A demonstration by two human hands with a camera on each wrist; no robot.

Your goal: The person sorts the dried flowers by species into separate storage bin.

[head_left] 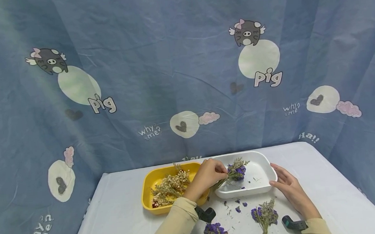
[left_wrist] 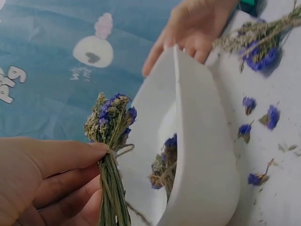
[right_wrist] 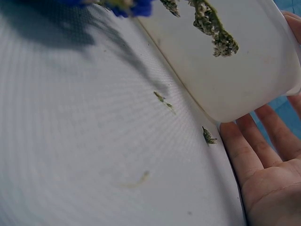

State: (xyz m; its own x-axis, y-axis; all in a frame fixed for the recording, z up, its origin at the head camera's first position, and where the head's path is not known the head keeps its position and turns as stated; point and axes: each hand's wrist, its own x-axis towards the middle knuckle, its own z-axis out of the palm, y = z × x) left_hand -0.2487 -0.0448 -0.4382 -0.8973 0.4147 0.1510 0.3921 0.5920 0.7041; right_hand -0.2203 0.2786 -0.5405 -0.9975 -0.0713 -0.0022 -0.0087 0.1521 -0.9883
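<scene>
My left hand (head_left: 209, 174) pinches a tied bundle of dried flowers (left_wrist: 110, 122) at its twine, between thumb and fingers. The bundle has purple and pale-green heads above long stems. It is over the left part of a white tray (head_left: 263, 190). Another purple bundle (left_wrist: 164, 162) lies inside that tray, partly hidden by the wall in the left wrist view. My right hand (head_left: 288, 187) rests against the tray's right end, its fingers (right_wrist: 242, 146) mostly straight and spread at the corner.
Left of the white tray stands a yellow tray (head_left: 146, 191) of cream dried flowers. On the white table (head_left: 116, 214), in front, lie a tied bundle (head_left: 265, 216), a purple bunch (head_left: 216, 233) and several loose petals (head_left: 238, 209). A blue patterned curtain (head_left: 172, 78) hangs behind.
</scene>
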